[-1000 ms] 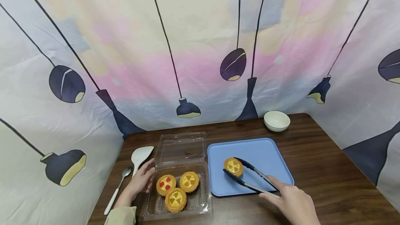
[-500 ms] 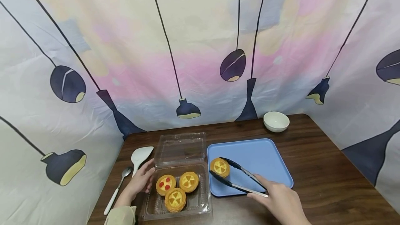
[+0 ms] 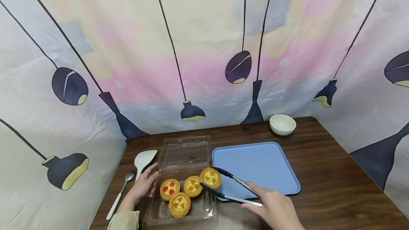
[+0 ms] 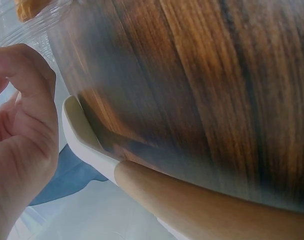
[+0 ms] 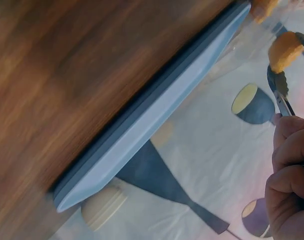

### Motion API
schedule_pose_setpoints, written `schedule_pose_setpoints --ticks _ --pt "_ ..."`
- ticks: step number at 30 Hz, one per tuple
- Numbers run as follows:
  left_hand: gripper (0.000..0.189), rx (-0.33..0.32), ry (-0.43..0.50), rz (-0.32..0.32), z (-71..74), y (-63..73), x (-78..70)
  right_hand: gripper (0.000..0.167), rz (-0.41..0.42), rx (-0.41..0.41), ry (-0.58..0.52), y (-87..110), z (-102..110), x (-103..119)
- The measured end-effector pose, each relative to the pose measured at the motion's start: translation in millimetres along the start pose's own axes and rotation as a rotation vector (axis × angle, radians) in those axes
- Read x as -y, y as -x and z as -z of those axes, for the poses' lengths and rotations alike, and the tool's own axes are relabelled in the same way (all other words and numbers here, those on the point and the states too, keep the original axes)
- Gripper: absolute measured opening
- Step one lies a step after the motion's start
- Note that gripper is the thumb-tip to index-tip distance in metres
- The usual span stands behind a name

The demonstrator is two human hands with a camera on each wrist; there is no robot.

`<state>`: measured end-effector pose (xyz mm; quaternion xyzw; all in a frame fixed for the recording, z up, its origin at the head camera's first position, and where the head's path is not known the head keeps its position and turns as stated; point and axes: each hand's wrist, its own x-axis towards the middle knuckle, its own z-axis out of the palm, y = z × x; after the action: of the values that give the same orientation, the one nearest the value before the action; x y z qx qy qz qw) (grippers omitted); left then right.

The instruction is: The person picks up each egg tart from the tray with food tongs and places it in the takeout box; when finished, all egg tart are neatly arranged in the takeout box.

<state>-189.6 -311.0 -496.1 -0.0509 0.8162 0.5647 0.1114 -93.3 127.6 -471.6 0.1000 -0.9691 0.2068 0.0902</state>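
My right hand (image 3: 272,207) grips a pair of tongs (image 3: 236,199) with black tips. Between the tips is an egg tart (image 3: 210,178) with yellow wedges, held over the right edge of the clear plastic box (image 3: 204,208). In the right wrist view the tart (image 5: 284,51) hangs in the tongs. Inside the box lie a tart with red pieces (image 3: 170,189) and two with yellow wedges, one being the front tart (image 3: 179,204). My left hand (image 3: 144,184) rests by the box's left side, fingers loosely bent; whether they press the box is unclear.
The box's lid (image 3: 185,152) stands open behind it. A blue tray (image 3: 252,162) lies to the right. A white bowl (image 3: 283,124) stands at the back right. Left of the box lie a white rice paddle (image 3: 144,158) and a white-handled spoon (image 3: 118,198).
My right hand has carried the tart in the tongs leftward, from over the blue tray to the right side of the plastic box. My left hand has stayed in place.
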Motion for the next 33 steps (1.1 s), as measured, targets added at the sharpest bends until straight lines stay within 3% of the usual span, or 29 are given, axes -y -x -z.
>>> schedule_pose_setpoints --ticks 10,22,33 --pt "0.054 0.015 -0.018 -0.011 0.9 2.6 -2.4 0.073 0.109 0.047 -0.036 2.8 -7.8 13.3" --pt "0.052 -0.005 -0.023 0.007 -0.1 1.5 -1.3 0.073 0.175 0.198 -0.115 1.0 -10.3 17.9" --pt "0.052 -0.005 -0.028 0.005 -0.1 2.3 -2.8 0.073 0.212 0.222 -0.128 -0.2 -10.5 16.6"
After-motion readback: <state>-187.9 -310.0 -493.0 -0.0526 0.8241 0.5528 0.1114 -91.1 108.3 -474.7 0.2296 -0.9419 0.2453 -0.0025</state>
